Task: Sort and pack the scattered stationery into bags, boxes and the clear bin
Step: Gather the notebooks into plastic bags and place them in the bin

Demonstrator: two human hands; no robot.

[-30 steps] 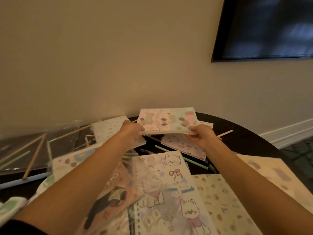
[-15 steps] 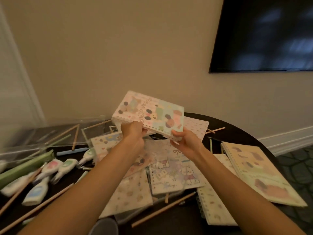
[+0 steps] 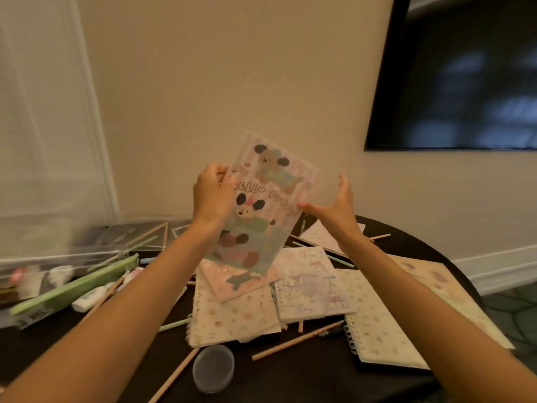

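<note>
One small round clear tub [image 3: 213,368] sits nearest, close to the front edge of the dark tabletop [image 3: 290,382]. A wooden pencil [image 3: 296,341] lies slantwise just beyond it to the right. Farther in, overlapping spiral notebooks [image 3: 232,315] cover the middle and spread toward the right edge. Toward the left edge lies a green pencil case [image 3: 78,286] with a white tube [image 3: 88,298] just beside it. Behind them the clear bin [image 3: 58,251] stands at the far left corner.

Above the heap the bear notebook [image 3: 261,199] is lifted clear of the table, upright but tilted, its cover facing the camera. The left hand [image 3: 212,196] is clamped on it, fingers curled round its left edge. The right hand [image 3: 334,205] is spread, fingers straight and apart, and only its thumb meets the notebook's right edge. Beyond stands a beige wall with a dark screen [image 3: 465,77] at the upper right.
</note>
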